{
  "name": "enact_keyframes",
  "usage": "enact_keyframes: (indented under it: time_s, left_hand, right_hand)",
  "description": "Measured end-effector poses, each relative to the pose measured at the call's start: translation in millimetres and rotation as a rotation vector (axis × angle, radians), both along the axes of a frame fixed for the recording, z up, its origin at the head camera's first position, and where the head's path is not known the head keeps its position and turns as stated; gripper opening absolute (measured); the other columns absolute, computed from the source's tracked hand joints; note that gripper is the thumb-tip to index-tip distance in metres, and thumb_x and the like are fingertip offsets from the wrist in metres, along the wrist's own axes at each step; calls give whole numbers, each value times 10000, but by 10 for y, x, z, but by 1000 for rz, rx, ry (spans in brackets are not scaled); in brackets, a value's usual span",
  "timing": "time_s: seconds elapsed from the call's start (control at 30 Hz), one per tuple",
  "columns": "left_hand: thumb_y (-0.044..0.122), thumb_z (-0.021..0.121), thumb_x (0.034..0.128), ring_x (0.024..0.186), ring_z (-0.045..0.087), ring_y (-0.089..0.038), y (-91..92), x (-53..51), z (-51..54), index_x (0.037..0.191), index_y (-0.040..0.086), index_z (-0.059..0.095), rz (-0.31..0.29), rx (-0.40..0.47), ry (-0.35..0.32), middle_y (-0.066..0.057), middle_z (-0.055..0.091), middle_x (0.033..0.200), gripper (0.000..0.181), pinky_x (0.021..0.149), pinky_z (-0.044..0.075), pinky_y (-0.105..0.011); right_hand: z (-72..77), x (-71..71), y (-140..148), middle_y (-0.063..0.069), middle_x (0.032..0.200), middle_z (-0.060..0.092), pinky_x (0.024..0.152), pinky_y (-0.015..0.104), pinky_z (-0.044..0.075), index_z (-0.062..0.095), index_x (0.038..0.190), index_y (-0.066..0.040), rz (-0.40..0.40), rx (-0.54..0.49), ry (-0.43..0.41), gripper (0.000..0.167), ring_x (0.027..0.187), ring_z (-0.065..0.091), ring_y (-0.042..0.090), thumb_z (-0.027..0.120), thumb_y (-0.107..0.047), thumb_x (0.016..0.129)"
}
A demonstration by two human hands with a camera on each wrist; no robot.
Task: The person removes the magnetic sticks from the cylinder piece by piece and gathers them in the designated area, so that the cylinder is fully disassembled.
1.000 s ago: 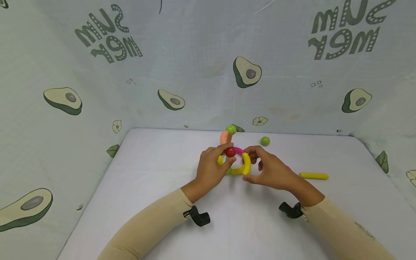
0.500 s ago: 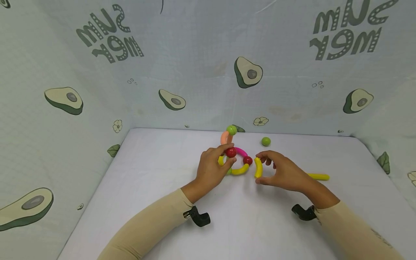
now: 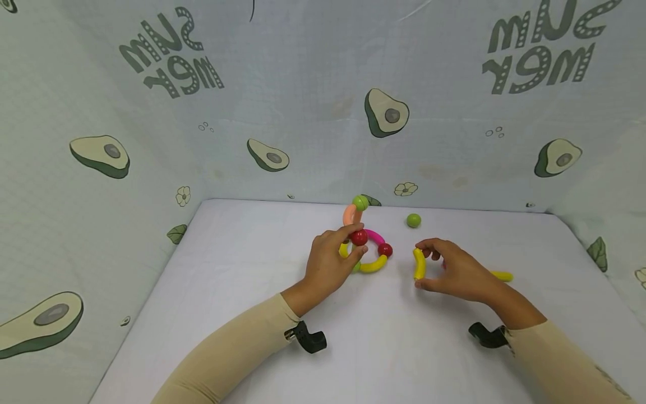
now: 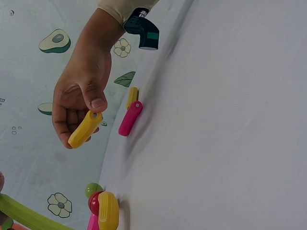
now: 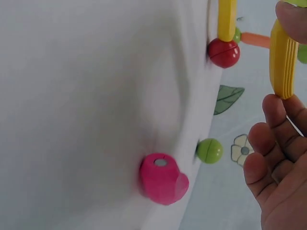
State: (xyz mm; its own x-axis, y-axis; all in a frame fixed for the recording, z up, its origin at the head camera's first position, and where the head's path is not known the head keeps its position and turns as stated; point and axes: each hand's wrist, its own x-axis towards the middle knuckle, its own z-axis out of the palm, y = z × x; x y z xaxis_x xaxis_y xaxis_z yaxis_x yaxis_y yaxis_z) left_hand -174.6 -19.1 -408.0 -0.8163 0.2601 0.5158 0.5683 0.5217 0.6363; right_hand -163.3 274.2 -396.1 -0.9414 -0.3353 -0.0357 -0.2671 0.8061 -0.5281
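Observation:
My left hand (image 3: 327, 261) pinches a red ball (image 3: 359, 237) on a joined ring of toy rods and balls. The ring has a yellow curved rod (image 3: 373, 265), a magenta curved rod (image 3: 374, 237) and a second red ball (image 3: 385, 249) at its right. Behind it rises a peach curved rod (image 3: 349, 214) topped by a green ball (image 3: 360, 202). My right hand (image 3: 459, 275), apart from the ring, pinches a loose yellow curved rod (image 3: 419, 264) between thumb and fingertips. A metal disc shows in that rod's end (image 4: 94, 115) in the left wrist view.
A loose green ball (image 3: 414, 220) lies behind my right hand. A yellow straight rod (image 3: 502, 276) lies to the right, partly hidden by my wrist. The wrist views show a loose magenta rod (image 4: 130, 119) on the white table (image 3: 373, 348). Patterned cloth (image 3: 323, 112) hangs behind.
My right hand has pulled the yellow curved rod off the ring's right side and carried it rightward, uncovering the second red ball. My left hand stays on its red ball.

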Motion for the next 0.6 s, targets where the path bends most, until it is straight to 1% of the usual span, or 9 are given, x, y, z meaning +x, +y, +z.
enact_keyframes:
  time_s: [0.17, 0.33, 0.6]
  left_hand:
    - [222, 809, 913, 976, 631, -201, -3, -5, -6, 1356, 148, 657, 4, -8, 4, 10, 731, 1112, 474, 860, 443, -378]
    - [213, 808, 914, 976, 638, -228, -7, -14, -19, 1358, 142, 653, -7, -3, 7, 4, 729, 1111, 476, 854, 443, -376]
    - [213, 811, 912, 940, 635, -224, -11, -12, -25, 1364, 139, 651, -2, -2, 20, 1, 723, 1059, 485, 825, 452, -352]
  right_hand:
    - [-29, 4, 84, 90, 1151, 582, 863, 491, 535, 550, 1361, -41, -3, 12, 11, 778, 1077, 530, 323, 935, -324, 748]
    - [-72, -1, 163, 100, 1167, 590, 869, 497, 537, 553, 1360, -30, 0, 12, 14, 775, 1077, 526, 320, 934, -314, 748]
    - [-122, -3, 269, 138, 1204, 590, 879, 505, 559, 549, 1361, 1, -13, 37, 3, 805, 1106, 511, 332, 928, -360, 750]
